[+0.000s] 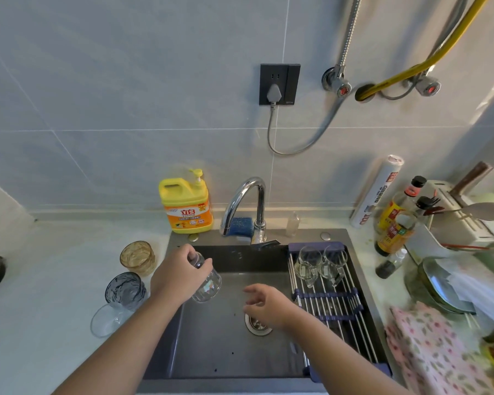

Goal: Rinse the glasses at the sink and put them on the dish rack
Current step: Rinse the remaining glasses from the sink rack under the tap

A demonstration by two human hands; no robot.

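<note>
Left hand: fingers wrapped round clear glass, over sink.
Right hand: fingers loose, empty, above drain.
Done: two mugs on dish rack.
Left: held glass, plus amber glass, blue glass and third glass on desk.
</note>
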